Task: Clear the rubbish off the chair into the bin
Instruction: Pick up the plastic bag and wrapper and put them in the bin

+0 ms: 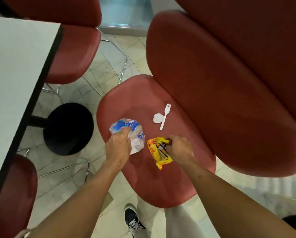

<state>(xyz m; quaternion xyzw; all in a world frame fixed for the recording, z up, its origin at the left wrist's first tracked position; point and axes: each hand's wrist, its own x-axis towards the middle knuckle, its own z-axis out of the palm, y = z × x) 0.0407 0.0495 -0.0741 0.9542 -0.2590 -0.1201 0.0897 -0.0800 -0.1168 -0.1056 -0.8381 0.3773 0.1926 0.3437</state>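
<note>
Head view: both hands are down on the red chair seat (143, 93). Left hand (118, 148) has its fingers curled into a crumpled blue and white wrapper (126, 127) near the seat's left edge. Right hand (180, 148) pinches a yellow snack packet (156, 152) mid-seat. Further back toward the backrest, 1 white plastic fork (165, 115) lies touching a small white lid (157, 117). Black round table base (68, 127) stands on the floor, left of the chair.

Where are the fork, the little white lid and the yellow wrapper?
fork (164, 117): head view, middle of its handle.
little white lid (157, 118): head view, its centre.
yellow wrapper (156, 152): head view, its orange-yellow middle, left of the hand.
</note>
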